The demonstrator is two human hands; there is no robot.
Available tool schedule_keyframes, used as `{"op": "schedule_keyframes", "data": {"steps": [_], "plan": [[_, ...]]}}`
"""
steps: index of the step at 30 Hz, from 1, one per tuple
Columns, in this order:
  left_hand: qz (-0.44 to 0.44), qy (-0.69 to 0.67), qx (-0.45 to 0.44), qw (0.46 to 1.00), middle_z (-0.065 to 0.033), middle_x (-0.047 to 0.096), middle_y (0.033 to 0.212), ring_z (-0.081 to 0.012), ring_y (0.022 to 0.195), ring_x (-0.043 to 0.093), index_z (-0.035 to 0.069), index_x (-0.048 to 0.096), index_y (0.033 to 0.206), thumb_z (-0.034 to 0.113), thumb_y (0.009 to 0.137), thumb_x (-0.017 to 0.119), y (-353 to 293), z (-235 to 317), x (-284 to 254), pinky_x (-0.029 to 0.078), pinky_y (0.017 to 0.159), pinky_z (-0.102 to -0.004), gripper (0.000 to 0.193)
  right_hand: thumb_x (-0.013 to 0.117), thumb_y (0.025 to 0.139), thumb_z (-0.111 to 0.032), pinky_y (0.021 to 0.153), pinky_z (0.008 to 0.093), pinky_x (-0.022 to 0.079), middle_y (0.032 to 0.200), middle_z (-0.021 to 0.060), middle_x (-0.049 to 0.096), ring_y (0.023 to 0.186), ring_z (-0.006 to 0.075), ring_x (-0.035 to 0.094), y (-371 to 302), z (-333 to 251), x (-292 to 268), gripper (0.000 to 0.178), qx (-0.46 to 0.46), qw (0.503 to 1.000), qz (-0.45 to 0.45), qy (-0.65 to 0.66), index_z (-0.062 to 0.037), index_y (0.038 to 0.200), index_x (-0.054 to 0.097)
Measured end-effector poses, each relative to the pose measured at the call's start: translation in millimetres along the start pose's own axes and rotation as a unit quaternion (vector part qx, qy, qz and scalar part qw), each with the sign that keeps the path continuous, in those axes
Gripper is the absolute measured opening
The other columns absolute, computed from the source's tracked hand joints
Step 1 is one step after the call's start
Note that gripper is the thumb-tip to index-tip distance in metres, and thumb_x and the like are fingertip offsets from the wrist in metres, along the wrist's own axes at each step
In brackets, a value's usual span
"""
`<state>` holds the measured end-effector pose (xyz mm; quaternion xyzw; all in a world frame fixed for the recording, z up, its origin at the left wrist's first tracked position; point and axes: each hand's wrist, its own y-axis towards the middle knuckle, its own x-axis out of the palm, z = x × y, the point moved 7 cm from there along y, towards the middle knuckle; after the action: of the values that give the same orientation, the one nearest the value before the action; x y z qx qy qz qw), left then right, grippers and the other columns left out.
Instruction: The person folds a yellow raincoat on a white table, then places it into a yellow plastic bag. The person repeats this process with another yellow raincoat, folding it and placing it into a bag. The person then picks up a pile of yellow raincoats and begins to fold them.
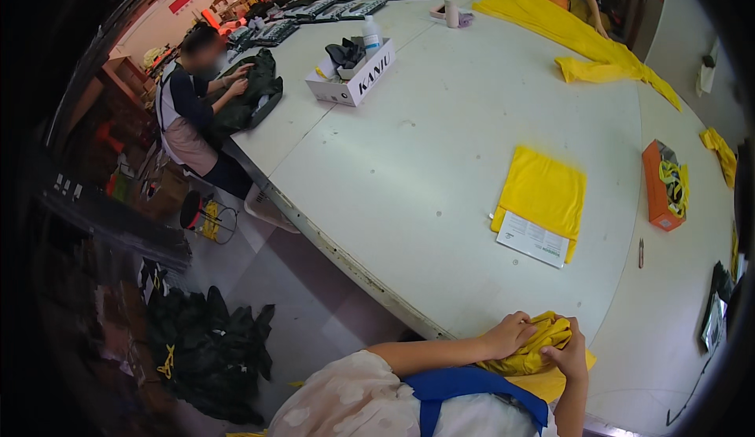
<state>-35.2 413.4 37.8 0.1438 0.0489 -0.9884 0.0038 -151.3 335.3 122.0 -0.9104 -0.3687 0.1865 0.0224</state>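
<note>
At the table's near edge, both my hands grip a bunched yellow garment (pixel 544 341). My left hand (pixel 509 336) closes on its left side, and my right hand (pixel 569 350) pinches its right side, thumb inward. Part of the yellow cloth hangs below my hands toward the blue apron I wear. Farther up the table lies a folded yellow garment (pixel 544 189), flat, with a white printed card (pixel 532 239) at its near end.
A white box (pixel 351 78) holds a bottle and dark cloth. An orange box (pixel 664 189) of yellow-green pieces stands right, near thread snips (pixel 641 253). A co-worker handles a dark garment (pixel 255 91) at left; another is behind long yellow cloth (pixel 550 24). Dark garments (pixel 208 350) heap on the floor.
</note>
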Motion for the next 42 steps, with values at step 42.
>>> {"op": "schedule_keyframes", "data": {"steps": [42], "plan": [[-0.126,-0.378,-0.232,0.887,-0.0124,0.061,0.115,-0.0221,0.101,0.060,0.007,0.054,0.119,0.040,0.100,0.035,55,-42,2,0.047,0.087,-0.0336,0.043,0.067,0.085,-0.016,0.074,0.0293,0.051,0.096,0.0071,0.062,0.083,0.0151,0.060,76,66,-11,0.036,0.059,0.997,0.006,0.056,-0.0013,0.114,0.052]]}}
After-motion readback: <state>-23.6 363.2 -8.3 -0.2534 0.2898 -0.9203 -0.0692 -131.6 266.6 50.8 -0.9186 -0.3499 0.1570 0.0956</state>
